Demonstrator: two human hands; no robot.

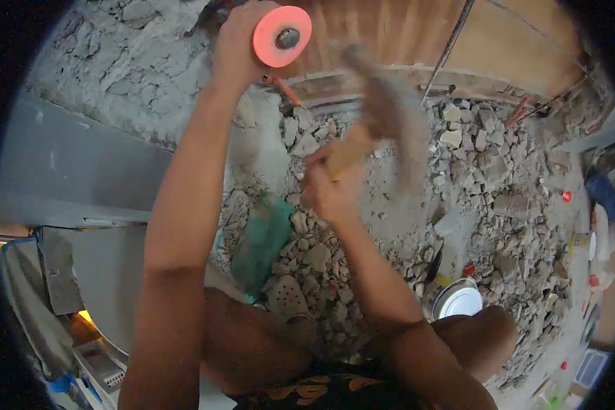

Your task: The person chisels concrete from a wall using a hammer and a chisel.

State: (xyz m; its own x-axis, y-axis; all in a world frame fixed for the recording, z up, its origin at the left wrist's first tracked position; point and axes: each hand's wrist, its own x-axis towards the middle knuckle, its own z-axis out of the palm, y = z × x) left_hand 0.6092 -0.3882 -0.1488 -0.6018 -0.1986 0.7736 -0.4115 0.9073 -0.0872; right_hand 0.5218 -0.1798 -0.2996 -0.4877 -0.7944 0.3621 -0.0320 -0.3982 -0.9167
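Observation:
Up near the top, my left hand (242,48) is wrapped round a chisel (288,38) with a round pink hand guard (261,37). Its metal striking end faces me, and the rest of the shaft is hidden. My right hand (331,188) grips the pale handle of a hammer (398,116). The hammer's head is smeared by motion, to the right of the chisel and apart from it. Close to my left hand is a rough, broken grey masonry surface (140,75).
Broken rubble (492,171) covers much of the floor. A green bag (261,239) lies left of my right forearm, beside a perforated clog (288,297). A white-lidded can (459,301) stands by my right knee. Brown wooden panel (526,41) spans the top; a grey beam (89,157) runs along the left.

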